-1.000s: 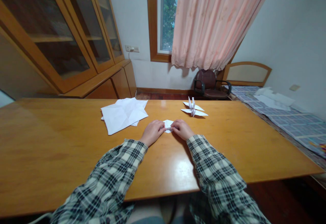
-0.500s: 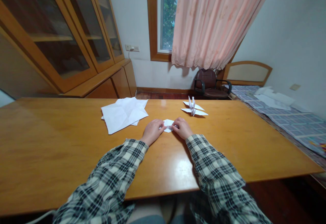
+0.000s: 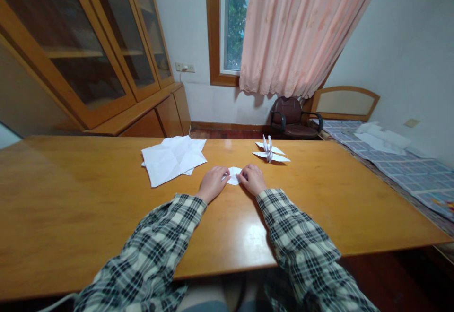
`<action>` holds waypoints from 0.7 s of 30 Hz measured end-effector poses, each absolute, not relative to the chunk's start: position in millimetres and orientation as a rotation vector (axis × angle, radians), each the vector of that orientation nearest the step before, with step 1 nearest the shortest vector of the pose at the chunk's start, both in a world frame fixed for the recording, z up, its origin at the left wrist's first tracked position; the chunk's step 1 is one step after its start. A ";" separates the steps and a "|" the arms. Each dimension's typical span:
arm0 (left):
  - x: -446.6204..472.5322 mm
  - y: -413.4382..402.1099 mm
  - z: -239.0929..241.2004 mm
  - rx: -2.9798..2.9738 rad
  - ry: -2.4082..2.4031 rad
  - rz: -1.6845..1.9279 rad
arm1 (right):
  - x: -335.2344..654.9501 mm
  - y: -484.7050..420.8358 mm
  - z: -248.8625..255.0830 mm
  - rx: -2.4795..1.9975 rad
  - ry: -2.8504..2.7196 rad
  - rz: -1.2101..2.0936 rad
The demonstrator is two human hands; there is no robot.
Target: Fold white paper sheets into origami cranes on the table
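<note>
A small piece of folded white paper lies on the wooden table in front of me. My left hand grips its left side, fingers closed at the paper's edge. On the opposite side my right hand is closed too, its fingertips pressing on the paper. The fingers cover both ends of the sheet. Just beyond my right hand stand folded paper cranes with pointed wings, close together.
Creased white paper sheets lie in a loose pile to the left of my hands. Behind the table are a brown armchair and a glass-door cabinet. A bed stands along the right side.
My right hand has shifted slightly left, its fingertips further over the folded paper. My left hand stays nearly in place.
</note>
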State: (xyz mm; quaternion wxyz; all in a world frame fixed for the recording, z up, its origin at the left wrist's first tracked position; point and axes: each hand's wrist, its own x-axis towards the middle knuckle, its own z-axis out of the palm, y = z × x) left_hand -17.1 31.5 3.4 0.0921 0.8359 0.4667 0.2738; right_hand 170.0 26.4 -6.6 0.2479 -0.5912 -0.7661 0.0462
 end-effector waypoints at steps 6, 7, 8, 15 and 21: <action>-16.4 30.8 4.2 2.494 1.355 0.810 | 170.0 26.5 -6.8 -1.596 -2.062 0.095; -16.3 30.7 4.5 2.496 1.344 0.809 | 169.7 26.2 -6.2 -1.603 -2.062 0.096; -16.1 30.6 4.7 2.500 1.330 0.806 | 169.5 25.8 -5.5 -1.611 -2.064 0.096; -16.3 29.9 5.6 2.533 1.208 0.771 | 168.2 22.7 -1.1 -1.643 -2.063 0.103; -18.7 33.0 1.4 2.510 1.165 0.798 | 167.5 21.1 0.6 -1.659 -2.068 0.125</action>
